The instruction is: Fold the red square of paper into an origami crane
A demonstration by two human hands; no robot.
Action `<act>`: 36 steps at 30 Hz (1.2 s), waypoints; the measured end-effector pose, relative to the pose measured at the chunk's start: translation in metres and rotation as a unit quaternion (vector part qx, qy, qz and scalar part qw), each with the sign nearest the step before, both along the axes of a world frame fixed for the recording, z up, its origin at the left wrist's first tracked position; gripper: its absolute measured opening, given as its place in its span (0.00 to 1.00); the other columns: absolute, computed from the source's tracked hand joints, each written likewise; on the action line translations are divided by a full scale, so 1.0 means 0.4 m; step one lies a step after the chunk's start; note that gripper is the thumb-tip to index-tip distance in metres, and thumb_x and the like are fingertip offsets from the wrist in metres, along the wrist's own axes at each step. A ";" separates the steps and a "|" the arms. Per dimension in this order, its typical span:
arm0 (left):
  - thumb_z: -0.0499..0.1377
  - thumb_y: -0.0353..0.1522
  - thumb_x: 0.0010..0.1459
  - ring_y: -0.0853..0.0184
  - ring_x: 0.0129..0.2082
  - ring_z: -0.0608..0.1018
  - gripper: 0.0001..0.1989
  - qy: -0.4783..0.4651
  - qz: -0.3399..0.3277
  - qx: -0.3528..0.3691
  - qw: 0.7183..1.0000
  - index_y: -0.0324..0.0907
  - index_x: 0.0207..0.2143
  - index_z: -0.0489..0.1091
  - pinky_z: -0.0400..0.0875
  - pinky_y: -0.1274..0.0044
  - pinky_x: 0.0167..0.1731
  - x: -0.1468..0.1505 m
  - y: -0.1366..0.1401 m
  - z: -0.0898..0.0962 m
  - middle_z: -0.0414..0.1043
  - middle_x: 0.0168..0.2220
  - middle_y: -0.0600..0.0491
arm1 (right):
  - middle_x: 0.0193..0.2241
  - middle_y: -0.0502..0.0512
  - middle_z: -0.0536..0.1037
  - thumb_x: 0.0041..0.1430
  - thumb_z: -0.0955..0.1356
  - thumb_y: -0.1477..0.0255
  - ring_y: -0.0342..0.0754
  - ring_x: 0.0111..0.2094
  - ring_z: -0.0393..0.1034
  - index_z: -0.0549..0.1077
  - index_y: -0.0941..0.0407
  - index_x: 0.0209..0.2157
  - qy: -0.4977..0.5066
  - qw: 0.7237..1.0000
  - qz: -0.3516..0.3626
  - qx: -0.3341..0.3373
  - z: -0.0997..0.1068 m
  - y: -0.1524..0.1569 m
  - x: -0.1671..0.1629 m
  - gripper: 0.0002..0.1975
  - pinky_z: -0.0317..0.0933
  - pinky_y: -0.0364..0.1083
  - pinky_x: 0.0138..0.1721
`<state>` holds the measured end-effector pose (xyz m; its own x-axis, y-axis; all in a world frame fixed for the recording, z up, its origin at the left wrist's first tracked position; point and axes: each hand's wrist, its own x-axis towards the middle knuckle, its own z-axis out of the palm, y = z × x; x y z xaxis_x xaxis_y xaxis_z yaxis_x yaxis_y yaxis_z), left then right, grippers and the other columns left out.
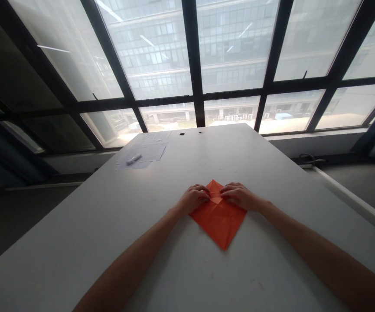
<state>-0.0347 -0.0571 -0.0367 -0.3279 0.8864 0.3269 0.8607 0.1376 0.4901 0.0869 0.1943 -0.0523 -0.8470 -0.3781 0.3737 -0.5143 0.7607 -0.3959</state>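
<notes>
An orange sheet of origami paper [221,221] lies on the white table, turned so that one corner points toward me. Creases run across it, and a small folded flap shows near its upper part, between my hands. My left hand [194,198] is at the upper left edge, its fingers curled onto the flap. From the other side, my right hand [241,196] has its fingers bent over the upper right edge, gripping the same fold. The fingertips are close together, with a narrow strip of paper between them. Both thumbs are partly hidden.
Printed sheets [156,151] lie at the far left of the table [109,234], with a whitish tube-like item [134,159] on top. Two round holes [182,134] pierce the far end. Tall windows stand beyond, and a dark cable [307,158] rests beyond the table's right edge.
</notes>
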 end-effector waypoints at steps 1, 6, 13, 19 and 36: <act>0.57 0.37 0.63 0.61 0.45 0.76 0.12 -0.021 -0.011 0.010 1.000 0.44 0.35 0.79 0.67 0.68 0.51 -0.001 0.001 -0.001 0.77 0.44 0.48 | 0.51 0.55 0.77 0.65 0.65 0.72 0.53 0.54 0.67 0.76 0.47 0.50 0.000 1.000 0.002 -0.004 0.000 0.000 -0.001 0.14 0.56 0.54 0.56; 0.57 0.38 0.63 0.62 0.43 0.76 0.12 -0.062 -0.033 0.028 0.997 0.43 0.36 0.79 0.68 0.70 0.50 -0.010 0.002 -0.008 0.77 0.41 0.47 | 0.48 0.54 0.78 0.62 0.68 0.71 0.52 0.51 0.69 0.79 0.47 0.44 -0.008 1.000 -0.005 -0.022 0.000 -0.003 -0.004 0.10 0.58 0.54 0.55; 0.57 0.39 0.63 0.61 0.48 0.74 0.13 -0.081 -0.063 -0.027 0.994 0.48 0.44 0.79 0.68 0.69 0.52 -0.027 -0.012 0.009 0.76 0.45 0.49 | 0.46 0.56 0.78 0.62 0.66 0.74 0.51 0.48 0.69 0.78 0.49 0.46 -0.018 0.997 -0.014 -0.075 0.006 0.005 -0.003 0.13 0.62 0.52 0.52; 0.59 0.40 0.61 0.61 0.47 0.74 0.13 -0.110 -0.066 -0.030 0.991 0.46 0.42 0.80 0.69 0.70 0.50 -0.036 -0.014 0.003 0.75 0.46 0.47 | 0.42 0.55 0.78 0.62 0.68 0.71 0.51 0.44 0.69 0.81 0.49 0.39 -0.020 0.997 -0.026 -0.067 -0.002 0.023 -0.013 0.09 0.64 0.51 0.49; 0.55 0.39 0.65 0.63 0.40 0.78 0.14 -0.156 -0.081 0.023 0.984 0.40 0.36 0.76 0.71 0.72 0.44 -0.007 -0.014 0.011 0.78 0.39 0.47 | 0.38 0.57 0.78 0.64 0.65 0.67 0.52 0.43 0.70 0.79 0.52 0.31 -0.025 0.991 -0.010 -0.133 0.001 0.005 -0.009 0.12 0.65 0.51 0.47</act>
<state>-0.0373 -0.0627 -0.0324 -0.2748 0.9215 0.2744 0.6766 -0.0174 0.7361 0.0834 0.1962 -0.0520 -0.8730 -0.2558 0.4153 -0.4756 0.6357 -0.6080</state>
